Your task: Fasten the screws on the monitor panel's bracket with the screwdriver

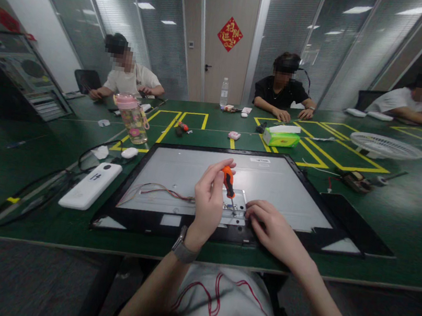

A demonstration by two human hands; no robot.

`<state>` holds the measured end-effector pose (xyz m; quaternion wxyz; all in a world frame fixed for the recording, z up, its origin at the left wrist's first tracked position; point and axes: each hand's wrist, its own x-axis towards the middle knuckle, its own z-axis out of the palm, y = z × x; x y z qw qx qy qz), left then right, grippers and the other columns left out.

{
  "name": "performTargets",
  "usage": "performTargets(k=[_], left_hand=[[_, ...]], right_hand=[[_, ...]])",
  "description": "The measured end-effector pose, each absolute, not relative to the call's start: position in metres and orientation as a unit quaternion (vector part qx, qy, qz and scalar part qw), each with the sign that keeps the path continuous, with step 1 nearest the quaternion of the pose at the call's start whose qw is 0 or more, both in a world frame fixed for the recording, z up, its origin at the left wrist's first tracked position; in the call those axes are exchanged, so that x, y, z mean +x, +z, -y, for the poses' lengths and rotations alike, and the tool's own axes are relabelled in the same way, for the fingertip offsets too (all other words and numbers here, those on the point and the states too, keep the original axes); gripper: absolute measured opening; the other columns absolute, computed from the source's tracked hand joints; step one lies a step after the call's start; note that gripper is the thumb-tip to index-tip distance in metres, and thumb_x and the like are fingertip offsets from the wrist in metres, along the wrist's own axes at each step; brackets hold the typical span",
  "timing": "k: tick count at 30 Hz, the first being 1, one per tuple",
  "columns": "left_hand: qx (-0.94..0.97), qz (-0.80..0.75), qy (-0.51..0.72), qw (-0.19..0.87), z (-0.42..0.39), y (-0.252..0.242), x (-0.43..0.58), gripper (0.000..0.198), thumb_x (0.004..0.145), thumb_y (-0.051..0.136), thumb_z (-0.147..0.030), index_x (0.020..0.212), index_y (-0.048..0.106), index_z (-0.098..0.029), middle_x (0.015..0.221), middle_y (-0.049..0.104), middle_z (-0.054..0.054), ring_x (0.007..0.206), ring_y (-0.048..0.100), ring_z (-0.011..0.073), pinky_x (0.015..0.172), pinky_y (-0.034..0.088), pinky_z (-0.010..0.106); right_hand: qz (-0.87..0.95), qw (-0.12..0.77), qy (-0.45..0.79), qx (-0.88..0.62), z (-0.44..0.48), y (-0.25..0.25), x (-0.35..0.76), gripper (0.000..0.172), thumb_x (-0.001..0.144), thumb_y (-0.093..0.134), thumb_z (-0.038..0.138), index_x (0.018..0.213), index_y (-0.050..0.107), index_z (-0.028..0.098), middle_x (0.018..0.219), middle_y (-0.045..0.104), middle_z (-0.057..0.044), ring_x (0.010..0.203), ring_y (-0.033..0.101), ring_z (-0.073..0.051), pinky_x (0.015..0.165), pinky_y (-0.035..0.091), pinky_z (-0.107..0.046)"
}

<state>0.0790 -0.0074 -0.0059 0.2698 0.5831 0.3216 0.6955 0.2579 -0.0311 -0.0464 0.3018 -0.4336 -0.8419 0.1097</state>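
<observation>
Nearest me, a grey-strapped watch [184, 249] sits on the left wrist at the table's [73, 231] near edge. The left hand [209, 197] is raised with fingers nearly straight, and I have its thumb side and fingers closed around the orange-and-black handle of a screwdriver [228, 180]. That tool leans, handle up to the left, its shaft pointing down at a small metal plate [243, 196] near the middle of a silver-backed panel [177, 169]. The right hand [270, 224] lies low just right of the plate, fingers bent and close together; I cannot tell whether the fingertips pinch anything.

Thin wires [166, 189] run left from the plate across the panel, which lies flat in a black frame. Left of it I see a white power bank [90, 186]; at its right edge, a dark flat slab [356, 222].

Farther off stand a pink-lidded bottle [132, 121] on the left, a green tissue pack [281, 137] and, to the right, a white round tray [387, 146]. Three co-workers sit along the far side, before a door [223, 75].
</observation>
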Motion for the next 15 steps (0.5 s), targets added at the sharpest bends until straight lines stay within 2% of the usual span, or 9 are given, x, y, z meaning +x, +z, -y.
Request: performTargets(k=[7, 9, 13, 15], left_hand=[[0.590, -0.316, 0.691, 0.272, 0.0074, -0.0067, 0.0783, 0.032, 0.102, 0.042, -0.029, 0.124, 0.066, -0.024, 0.110, 0.072, 0.007, 0.097, 0.068, 0.0171, 0.088, 0.051, 0.031], [0.595, -0.317, 0.690, 0.263, 0.0074, -0.0061, 0.0787, 0.028, 0.100, 0.048, -0.029, 0.120, 0.068, -0.024, 0.105, 0.071, 0.007, 0.093, 0.067, 0.0167, 0.084, 0.051, 0.030], [0.600, -0.330, 0.700, 0.201, 0.0072, -0.0044, 0.0794, 0.017, 0.086, 0.071, -0.027, 0.102, 0.073, -0.022, 0.091, 0.061, 0.003, 0.082, 0.059, 0.0143, 0.078, 0.050, 0.027], [0.594, -0.336, 0.708, 0.183, 0.0073, -0.0036, 0.0795, 0.016, 0.083, 0.074, -0.027, 0.098, 0.074, -0.021, 0.089, 0.058, 0.003, 0.079, 0.057, 0.0135, 0.076, 0.049, 0.027]], right_hand=[[0.841, 0.303, 0.112, -0.434, 0.0316, -0.0469, 0.2589, 0.022, 0.088, 0.044, 0.005, 0.088, 0.057, 0.022, 0.098, 0.064, -0.008, 0.093, 0.061, -0.025, 0.084, 0.051, -0.041], [0.842, 0.301, 0.113, -0.434, 0.0316, -0.0464, 0.2587, 0.022, 0.088, 0.043, 0.004, 0.088, 0.056, 0.022, 0.098, 0.064, -0.008, 0.093, 0.060, -0.025, 0.084, 0.051, -0.041], [0.843, 0.298, 0.116, -0.432, 0.0308, -0.0461, 0.2583, 0.021, 0.089, 0.042, 0.005, 0.088, 0.055, 0.022, 0.099, 0.063, -0.008, 0.095, 0.060, -0.025, 0.085, 0.050, -0.042], [0.843, 0.298, 0.118, -0.433, 0.0305, -0.0462, 0.2582, 0.022, 0.089, 0.042, 0.005, 0.088, 0.055, 0.022, 0.100, 0.063, -0.008, 0.095, 0.060, -0.025, 0.085, 0.050, -0.042]])
